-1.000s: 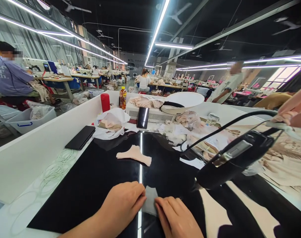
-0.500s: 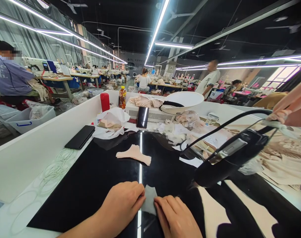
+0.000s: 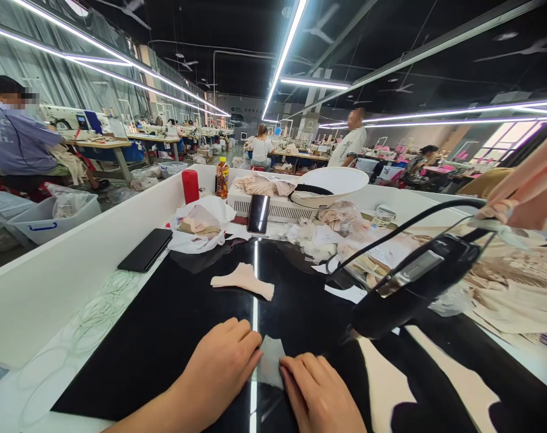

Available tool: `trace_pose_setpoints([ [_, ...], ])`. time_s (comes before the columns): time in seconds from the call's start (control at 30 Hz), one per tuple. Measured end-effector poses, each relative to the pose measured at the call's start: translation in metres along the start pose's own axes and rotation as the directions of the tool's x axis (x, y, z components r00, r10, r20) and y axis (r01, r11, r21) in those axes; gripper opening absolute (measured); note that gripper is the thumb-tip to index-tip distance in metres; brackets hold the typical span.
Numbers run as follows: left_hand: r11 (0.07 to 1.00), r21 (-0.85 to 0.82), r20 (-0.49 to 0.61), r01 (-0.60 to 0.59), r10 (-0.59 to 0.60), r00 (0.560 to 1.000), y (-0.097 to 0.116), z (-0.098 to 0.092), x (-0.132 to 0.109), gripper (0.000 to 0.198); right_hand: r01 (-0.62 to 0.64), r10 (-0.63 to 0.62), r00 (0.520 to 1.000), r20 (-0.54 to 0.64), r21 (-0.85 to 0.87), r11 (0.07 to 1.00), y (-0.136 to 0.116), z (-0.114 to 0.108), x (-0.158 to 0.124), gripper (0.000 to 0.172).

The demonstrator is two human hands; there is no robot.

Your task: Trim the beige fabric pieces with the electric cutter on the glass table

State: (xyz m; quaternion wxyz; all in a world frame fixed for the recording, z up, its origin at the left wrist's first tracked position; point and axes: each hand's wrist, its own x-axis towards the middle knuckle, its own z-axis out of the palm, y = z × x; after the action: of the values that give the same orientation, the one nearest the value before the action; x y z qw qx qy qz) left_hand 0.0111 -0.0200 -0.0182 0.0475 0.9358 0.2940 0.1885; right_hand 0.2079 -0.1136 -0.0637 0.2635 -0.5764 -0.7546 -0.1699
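Note:
A small, thin grey piece of fabric (image 3: pixel 272 361) lies on the glossy black work surface (image 3: pixel 165 349) before me. My left hand (image 3: pixel 223 367) is closed at its left edge, thumb and forefinger pinched together. At the opposite edge, my right hand (image 3: pixel 321 391) has its fingertips pressed on the fabric, and its lower part runs out of view. Beyond both hands rests a curved beige fabric piece (image 3: pixel 243 281), touched by neither. Two larger beige pieces (image 3: pixel 388 385) lie on the black surface to the right of my right hand.
A black elongated device (image 3: pixel 418 282) with a cable hangs at the right. Fabric piles (image 3: pixel 508 300) lie behind it. At the left are a black phone (image 3: pixel 146 249) and pale elastic loops (image 3: pixel 102 307). A propped phone (image 3: pixel 258 213) and white walls (image 3: pixel 75 252) border the table. Other people sit beyond.
The fingers of my left hand have lifted slightly; my right hand stays almost still. The hanging black device has shifted a little left. In the background, a standing person has moved left.

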Motion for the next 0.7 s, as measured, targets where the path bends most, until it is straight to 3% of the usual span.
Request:
trace_pose_setpoints([
  [0.1,0.988,0.003,-0.132,-0.153,0.152,0.980,0.001,0.001,0.001,0.017,-0.002,0.002,1.000,-0.013,-0.013,1.000,0.001,0.000,0.000,0.023],
  [0.27,0.935,-0.055,-0.193,-0.349,0.333,0.923,0.009,0.008,0.002,0.024,0.019,-0.019,1.000,-0.009,-0.023,1.000,0.001,-0.001,0.000,0.021],
  [0.7,0.927,0.053,-0.237,-0.372,0.373,0.897,0.010,0.016,0.003,0.026,-0.032,0.032,0.999,-0.032,-0.007,0.999,-0.002,0.002,-0.001,0.031],
])
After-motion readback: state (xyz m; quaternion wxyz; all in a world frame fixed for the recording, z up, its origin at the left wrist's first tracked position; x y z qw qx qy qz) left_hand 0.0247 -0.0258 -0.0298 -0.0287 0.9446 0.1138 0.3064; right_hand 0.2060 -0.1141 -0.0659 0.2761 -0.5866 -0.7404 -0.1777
